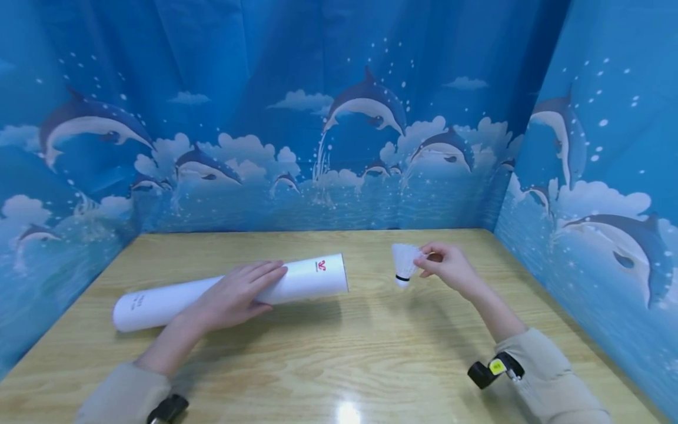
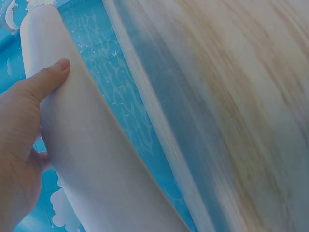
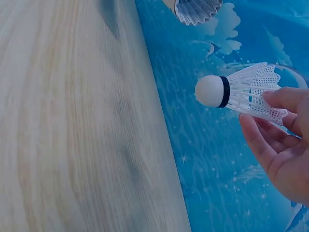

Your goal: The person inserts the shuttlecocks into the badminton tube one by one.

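Note:
My left hand grips a long white shuttlecock tube around its middle, thumb on the near side in the head view. The tube lies slanted, its right end farther from me, and casts a shadow on the table. In the right wrist view the open end of the tube shows a ribbed white skirt inside. Between thumb and fingertips my right hand pinches a white shuttlecock by its skirt, above the table. Its rounded cork with a black band points down in the head view, and the tube's right end is apart from it.
The wood-grain table stretches under both hands. Behind it hangs a blue curtain printed with dolphins, and another printed sheet closes the right side. Each wrist wears a small black camera.

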